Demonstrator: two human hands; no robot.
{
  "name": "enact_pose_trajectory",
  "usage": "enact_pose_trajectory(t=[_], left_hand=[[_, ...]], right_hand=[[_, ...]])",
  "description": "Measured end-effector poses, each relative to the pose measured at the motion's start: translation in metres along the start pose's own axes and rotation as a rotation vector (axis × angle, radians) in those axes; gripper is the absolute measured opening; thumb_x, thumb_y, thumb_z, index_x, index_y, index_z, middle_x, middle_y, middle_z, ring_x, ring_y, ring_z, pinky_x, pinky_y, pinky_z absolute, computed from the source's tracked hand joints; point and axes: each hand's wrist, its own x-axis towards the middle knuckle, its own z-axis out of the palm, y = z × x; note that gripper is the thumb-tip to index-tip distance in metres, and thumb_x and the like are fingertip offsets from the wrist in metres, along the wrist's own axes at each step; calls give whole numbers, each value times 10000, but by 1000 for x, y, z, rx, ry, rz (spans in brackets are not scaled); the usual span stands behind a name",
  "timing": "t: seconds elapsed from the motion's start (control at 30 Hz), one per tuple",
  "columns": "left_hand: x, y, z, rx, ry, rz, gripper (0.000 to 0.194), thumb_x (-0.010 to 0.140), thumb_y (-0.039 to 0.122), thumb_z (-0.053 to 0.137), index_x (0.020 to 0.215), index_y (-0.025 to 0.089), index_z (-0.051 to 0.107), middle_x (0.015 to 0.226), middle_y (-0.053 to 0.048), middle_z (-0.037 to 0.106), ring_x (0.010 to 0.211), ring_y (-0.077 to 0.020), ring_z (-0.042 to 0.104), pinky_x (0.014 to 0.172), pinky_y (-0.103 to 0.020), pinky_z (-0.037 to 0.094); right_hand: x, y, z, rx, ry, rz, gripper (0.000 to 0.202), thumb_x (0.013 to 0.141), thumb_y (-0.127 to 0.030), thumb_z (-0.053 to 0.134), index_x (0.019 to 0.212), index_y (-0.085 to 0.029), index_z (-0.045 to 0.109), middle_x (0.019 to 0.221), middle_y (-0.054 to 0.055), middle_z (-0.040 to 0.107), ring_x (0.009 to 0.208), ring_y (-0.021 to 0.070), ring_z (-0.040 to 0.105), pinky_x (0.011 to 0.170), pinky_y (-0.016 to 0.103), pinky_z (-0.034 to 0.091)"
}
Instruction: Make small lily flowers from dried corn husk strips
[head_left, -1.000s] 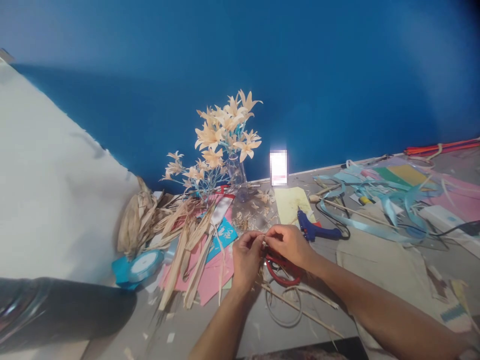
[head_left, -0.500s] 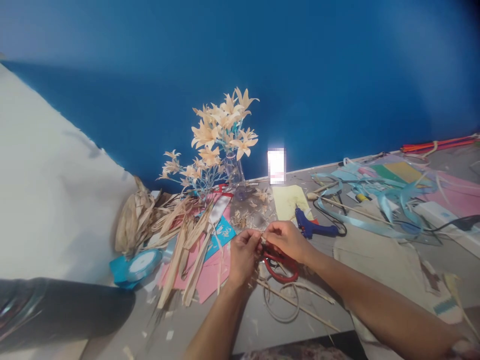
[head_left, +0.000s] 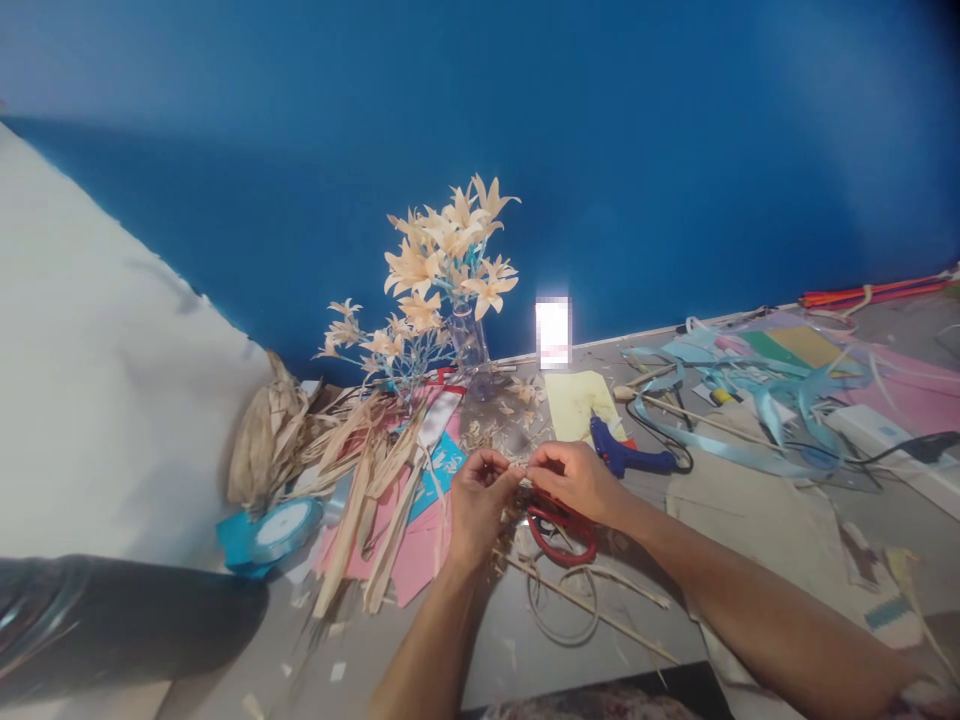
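Observation:
My left hand [head_left: 480,502] and my right hand [head_left: 571,482] meet at the fingertips over the middle of the table. Both are closed in a pinch around a small pale piece [head_left: 517,472], too small to name and mostly covered by the fingers. Just below my right hand lie red-handled scissors [head_left: 562,545], their blades hidden. A blue glue gun [head_left: 634,452] rests right of my right hand, its nozzle over a yellow sheet [head_left: 581,395]. Left of my left hand, dried husk strips [head_left: 352,510] are spread over pink paper [head_left: 420,560] and blue paper [head_left: 442,470].
Pale flowers [head_left: 446,240] stand in a clear vase [head_left: 471,350] by the blue wall. A roll of blue ribbon [head_left: 289,530] lies at left, near a dark cylinder [head_left: 135,620]. Loose light-blue ribbon [head_left: 712,435], a beige cloth [head_left: 757,510] and a white power strip [head_left: 900,450] lie at right.
My left hand has turned slightly and shifted a little left, its index finger now more arched. My right hand stays nearly in place. The things on the table have not moved.

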Motion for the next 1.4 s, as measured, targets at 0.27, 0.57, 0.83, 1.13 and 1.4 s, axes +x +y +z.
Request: enact_pose_trajectory(t=[0.27,0.57,0.83,1.13,1.4], left_hand=[[-13,-6,11,373,42,441,196,904,203,550,824,198,730,837,-43,656,829,-186,607,767,-297,468],[-14,-5,14,306,3,306,205,898,233,538,843,181,729,838,-50,659,806,-187,618,736,-294,479],[-8,-7,9,389,48,241,279,916,271,503,672,192,614,668,-1,572,656,-166,551,636,-282,421],[-5,-12,4,686,169,514,226,948,195,438,753,214,550,783,-30,559,762,-201,538,711,-325,417],[-5,-4,4,529,118,424,235,942,205,463,722,213,544,743,-12,562,719,-180,538,672,-300,427]], right_hand=[[0,2,7,-140,126,-60,148,837,-195,629,694,-176,663,635,7,681,578,140,577,578,237,379],[-1,3,9,-148,160,-13,144,812,-195,635,671,-180,659,628,18,690,589,154,597,585,245,388],[-1,-1,9,170,12,112,172,815,-284,626,674,-184,623,537,-23,594,490,120,512,493,230,373],[1,14,11,628,-151,254,298,755,-373,748,931,-180,605,591,-40,641,397,85,489,419,201,379],[0,9,9,742,-258,322,416,754,-547,770,837,-154,660,684,9,666,528,101,570,471,203,432]])
